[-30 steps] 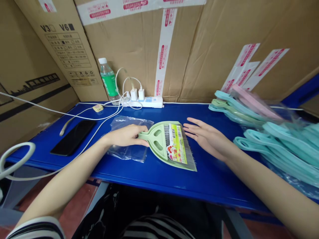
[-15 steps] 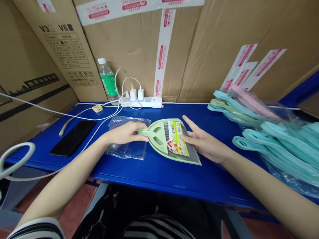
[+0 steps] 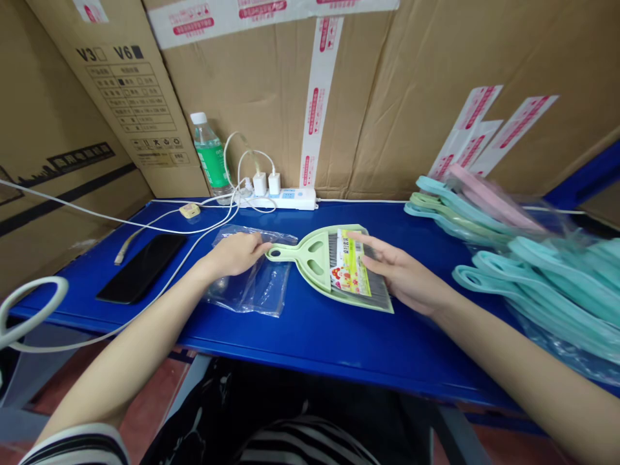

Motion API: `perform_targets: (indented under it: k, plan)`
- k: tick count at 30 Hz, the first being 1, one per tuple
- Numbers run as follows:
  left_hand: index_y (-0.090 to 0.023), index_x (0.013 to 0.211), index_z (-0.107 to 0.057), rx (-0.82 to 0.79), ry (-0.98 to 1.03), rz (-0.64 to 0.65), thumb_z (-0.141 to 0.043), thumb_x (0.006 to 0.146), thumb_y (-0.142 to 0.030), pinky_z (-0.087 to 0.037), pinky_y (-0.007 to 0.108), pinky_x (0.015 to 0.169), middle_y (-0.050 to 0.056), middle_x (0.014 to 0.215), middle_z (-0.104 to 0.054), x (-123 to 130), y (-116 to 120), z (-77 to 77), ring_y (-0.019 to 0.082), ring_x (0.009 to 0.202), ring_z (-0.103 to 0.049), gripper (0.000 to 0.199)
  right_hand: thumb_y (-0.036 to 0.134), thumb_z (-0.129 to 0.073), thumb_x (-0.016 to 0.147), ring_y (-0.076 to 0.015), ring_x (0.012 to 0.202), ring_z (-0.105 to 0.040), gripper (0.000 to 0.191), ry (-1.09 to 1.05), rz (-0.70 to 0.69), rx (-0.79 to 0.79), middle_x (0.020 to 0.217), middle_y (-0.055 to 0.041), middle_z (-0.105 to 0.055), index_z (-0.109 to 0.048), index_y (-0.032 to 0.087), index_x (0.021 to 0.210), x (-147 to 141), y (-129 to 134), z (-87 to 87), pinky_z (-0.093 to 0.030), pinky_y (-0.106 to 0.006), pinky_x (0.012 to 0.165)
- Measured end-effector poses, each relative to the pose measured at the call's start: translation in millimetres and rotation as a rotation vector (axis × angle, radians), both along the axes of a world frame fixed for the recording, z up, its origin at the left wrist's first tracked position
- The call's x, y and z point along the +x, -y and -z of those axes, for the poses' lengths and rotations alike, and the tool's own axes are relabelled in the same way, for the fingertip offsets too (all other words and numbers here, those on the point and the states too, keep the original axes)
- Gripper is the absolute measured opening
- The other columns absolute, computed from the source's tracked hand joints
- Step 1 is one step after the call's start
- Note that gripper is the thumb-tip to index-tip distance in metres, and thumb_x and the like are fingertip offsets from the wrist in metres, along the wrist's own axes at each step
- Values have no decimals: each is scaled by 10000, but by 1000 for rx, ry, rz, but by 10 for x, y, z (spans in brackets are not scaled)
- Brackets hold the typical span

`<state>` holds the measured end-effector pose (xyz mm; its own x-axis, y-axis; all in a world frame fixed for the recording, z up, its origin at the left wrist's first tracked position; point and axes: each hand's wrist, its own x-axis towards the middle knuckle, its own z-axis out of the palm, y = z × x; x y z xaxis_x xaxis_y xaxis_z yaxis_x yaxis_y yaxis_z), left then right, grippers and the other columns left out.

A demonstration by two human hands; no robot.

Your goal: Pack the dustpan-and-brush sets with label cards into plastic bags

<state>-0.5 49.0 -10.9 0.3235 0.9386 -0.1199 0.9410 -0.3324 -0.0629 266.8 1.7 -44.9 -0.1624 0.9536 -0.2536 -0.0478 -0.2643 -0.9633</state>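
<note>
A light green dustpan (image 3: 317, 294) lies on the blue table with a matching hand brush nested in it. Over the grey bristles sits a printed card label (image 3: 352, 268). My right hand (image 3: 404, 271) grips the set at its wide bristle end, thumb on top near the label. My left hand (image 3: 236, 254) is beside the handle's end, no longer wrapped round it. Its curled fingers pinch a clear plastic bag (image 3: 264, 290), which lies under that hand; the fingertips are partly hidden.
Bagged turquoise dustpan sets (image 3: 547, 284) pile up at the right, with a pink one (image 3: 494, 197) behind. Along the back stand a power strip (image 3: 298, 199) with chargers and a water bottle (image 3: 212, 158). A black phone (image 3: 141, 268) and white cables lie left. Cardboard (image 3: 271, 97) walls the back.
My left hand has let go of the handle and drawn slightly left onto the bag. The dustpan set has shifted a little right and turned slightly. My right hand's fingers have closed on it.
</note>
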Motion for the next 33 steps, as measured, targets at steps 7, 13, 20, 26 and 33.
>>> perform_targets:
  k: [7,13,20,26,33]
  plan:
    - [-165,888,-615,34,-18,-34,-312,965,-313,-446,329,700,121,903,-722,-1,9,-4,264,847,-679,346,93,-535,883,-171,863,-727,334,-11,-17,15,1038,-46,-760,-724,236,1118,59,-9,24,-561,-370,901]
    - [-194,737,-571,11,132,31,-470,889,-346,-380,297,598,52,707,-683,-40,-5,12,220,655,-626,237,97,-529,889,-166,762,-727,303,3,41,13,960,-34,-772,-754,245,1028,75,-10,-33,-583,-371,853]
    - [-207,633,-505,70,182,53,-514,864,-357,-339,285,564,34,650,-632,-34,1,63,191,590,-568,275,75,-486,900,-145,783,-729,339,41,226,-17,1019,-14,-764,-741,252,1035,7,18,-151,-574,-322,873]
    - [-205,648,-508,-19,209,39,-502,798,-213,-343,270,557,-2,581,-584,-7,-4,66,162,536,-534,151,65,-485,899,-138,687,-719,353,6,180,-57,990,-38,-769,-725,230,1098,-25,24,-124,-589,-321,829]
    - [-208,709,-477,76,256,17,-419,836,-212,-349,286,574,3,607,-569,-32,13,2,171,561,-520,140,95,-487,909,-172,806,-732,351,-19,100,-21,1003,-44,-766,-719,236,1130,-21,37,-42,-586,-348,844]
